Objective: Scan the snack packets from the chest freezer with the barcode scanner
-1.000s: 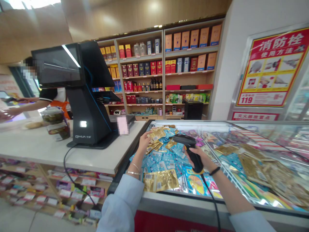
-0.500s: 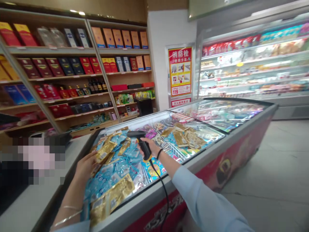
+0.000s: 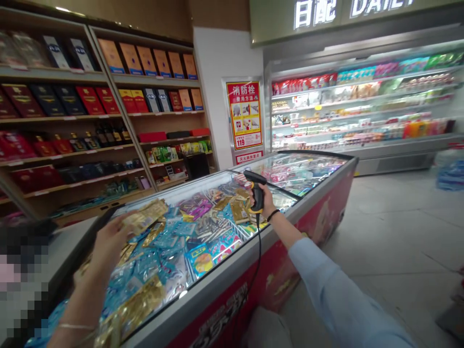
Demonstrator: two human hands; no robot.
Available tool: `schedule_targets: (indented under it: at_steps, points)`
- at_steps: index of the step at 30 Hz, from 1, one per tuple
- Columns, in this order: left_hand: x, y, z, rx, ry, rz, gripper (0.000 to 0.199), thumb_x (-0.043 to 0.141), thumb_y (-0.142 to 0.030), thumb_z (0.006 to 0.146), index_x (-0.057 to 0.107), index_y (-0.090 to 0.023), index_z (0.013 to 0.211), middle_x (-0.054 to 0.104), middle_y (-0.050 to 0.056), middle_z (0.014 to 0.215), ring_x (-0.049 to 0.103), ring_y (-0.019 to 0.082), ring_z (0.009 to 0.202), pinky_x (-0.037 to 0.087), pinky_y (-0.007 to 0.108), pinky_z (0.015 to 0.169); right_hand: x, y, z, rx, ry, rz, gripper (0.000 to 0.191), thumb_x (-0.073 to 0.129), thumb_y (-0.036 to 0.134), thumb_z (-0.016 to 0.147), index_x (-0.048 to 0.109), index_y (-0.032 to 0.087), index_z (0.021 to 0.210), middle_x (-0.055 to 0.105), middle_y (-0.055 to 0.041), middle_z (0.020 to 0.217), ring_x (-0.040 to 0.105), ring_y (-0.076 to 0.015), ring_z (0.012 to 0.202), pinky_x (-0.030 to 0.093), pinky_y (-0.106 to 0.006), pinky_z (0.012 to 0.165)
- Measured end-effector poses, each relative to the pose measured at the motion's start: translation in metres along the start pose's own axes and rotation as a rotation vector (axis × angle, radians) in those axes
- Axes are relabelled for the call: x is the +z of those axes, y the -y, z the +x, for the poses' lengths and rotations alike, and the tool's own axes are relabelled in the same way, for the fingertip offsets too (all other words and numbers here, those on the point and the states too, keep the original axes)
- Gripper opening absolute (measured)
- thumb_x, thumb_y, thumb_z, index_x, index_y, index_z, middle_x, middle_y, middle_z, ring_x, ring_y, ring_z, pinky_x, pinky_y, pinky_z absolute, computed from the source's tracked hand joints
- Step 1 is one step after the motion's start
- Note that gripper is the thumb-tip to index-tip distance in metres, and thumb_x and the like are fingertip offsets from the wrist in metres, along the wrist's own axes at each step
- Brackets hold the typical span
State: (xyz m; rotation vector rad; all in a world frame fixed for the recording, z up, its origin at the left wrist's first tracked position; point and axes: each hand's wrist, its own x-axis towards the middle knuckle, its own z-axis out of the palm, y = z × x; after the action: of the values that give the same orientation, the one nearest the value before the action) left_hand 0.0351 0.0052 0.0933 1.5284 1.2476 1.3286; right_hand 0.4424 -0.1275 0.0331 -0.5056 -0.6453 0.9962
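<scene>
Okay so picture a shop, viewed from someone's own head, both bare arms stuck out over a chest freezer (image 3: 203, 290) with a red front. The right hand (image 3: 264, 200) was closed tight around the grip of a black handheld barcode scanner (image 3: 256, 191), up around 12 o'clock, nose tipped up and away, with its black cable (image 3: 258, 261) dangling down past the freezer's edge. There was no packet in front of that scanner at all.

The left hand (image 3: 108, 246) was out at about 10 o'clock, fingers part curled, right by a gold foil sachet (image 3: 143, 217) at roughly 11 o'clock. Honestly can't tell if it was pinching that sachet or just next to it, the angle hides it.

As for how far along things were, going only on what showed: nothing was bagged or set aside, and the desk (image 3: 68, 246) at 9 o'clock had no packets on it that I could make out. Heaps of blue and gold sachets (image 3: 145, 270) filled the freezer, so plenty was left in there.

Behind all that, boxed liquor sat on wooden shelves (image 3: 108, 116) at 11 o'clock, a red and yellow fire hydrant poster (image 3: 244, 116) hung on the wall, and a lit chilled display case (image 3: 362, 106) stood at 1 o'clock.
</scene>
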Motion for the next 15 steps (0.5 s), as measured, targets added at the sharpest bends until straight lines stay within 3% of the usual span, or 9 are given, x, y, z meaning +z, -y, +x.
schedule_targets:
  at_steps: [2, 5, 7, 9, 12, 15]
  points:
    - [0.044, -0.009, -0.007, 0.009, 0.194, -0.122, 0.038, 0.061, -0.012, 0.068, 0.071, -0.025, 0.102, 0.074, -0.010, 0.077, 0.069, 0.011, 0.074, 0.055, 0.020, 0.066, -0.023, 0.011, -0.010, -0.016, -0.125, -0.021, 0.027, 0.057, 0.045, 0.080, 0.057, 0.019, 0.087, 0.055, 0.0029, 0.058, 0.046, -0.0110, 0.041, 0.039, -0.023, 0.038]
    - [0.122, -0.003, -0.018, -0.126, 0.450, -0.161, 0.040, 0.066, -0.009, 0.060, 0.071, -0.019, 0.098, 0.074, 0.002, 0.080, 0.070, 0.020, 0.074, 0.058, 0.032, 0.066, -0.047, 0.012, -0.022, -0.005, -0.194, -0.045, 0.026, 0.059, 0.044, 0.076, 0.056, 0.019, 0.083, 0.053, 0.0028, 0.056, 0.047, -0.0119, 0.041, 0.039, -0.023, 0.037]
    - [0.171, 0.010, -0.025, -0.174, 0.505, -0.193, 0.034, 0.069, -0.009, 0.060, 0.070, -0.017, 0.094, 0.073, 0.007, 0.086, 0.071, 0.025, 0.079, 0.058, 0.039, 0.071, -0.058, 0.009, -0.025, -0.021, -0.200, -0.054, 0.027, 0.059, 0.045, 0.075, 0.056, 0.019, 0.082, 0.053, 0.0029, 0.056, 0.047, -0.0115, 0.040, 0.039, -0.023, 0.036]
    - [0.210, 0.027, -0.029, -0.086, 0.541, -0.287, 0.040, 0.072, -0.014, 0.063, 0.067, -0.019, 0.102, 0.070, 0.011, 0.108, 0.068, 0.029, 0.097, 0.055, 0.045, 0.084, -0.066, 0.009, -0.024, -0.039, -0.210, -0.063, 0.028, 0.060, 0.046, 0.075, 0.056, 0.020, 0.082, 0.054, 0.0031, 0.057, 0.048, -0.0112, 0.040, 0.040, -0.023, 0.037]
    - [0.244, 0.049, -0.030, 0.136, 0.493, -0.274, 0.050, 0.079, -0.026, 0.065, 0.064, -0.022, 0.112, 0.056, 0.014, 0.136, 0.049, 0.033, 0.130, 0.038, 0.051, 0.106, -0.073, 0.011, -0.018, -0.048, -0.227, -0.078, 0.030, 0.062, 0.047, 0.073, 0.057, 0.019, 0.082, 0.054, 0.0032, 0.057, 0.049, -0.0114, 0.040, 0.040, -0.023, 0.036]
    - [0.254, 0.063, -0.028, 0.307, 0.419, -0.156, 0.045, 0.080, -0.034, 0.065, 0.067, -0.021, 0.106, 0.052, 0.014, 0.140, 0.034, 0.034, 0.140, 0.022, 0.051, 0.116, -0.074, 0.013, -0.014, -0.048, -0.237, -0.085, 0.030, 0.063, 0.046, 0.071, 0.058, 0.019, 0.083, 0.054, 0.0035, 0.056, 0.049, -0.0110, 0.040, 0.039, -0.022, 0.037]
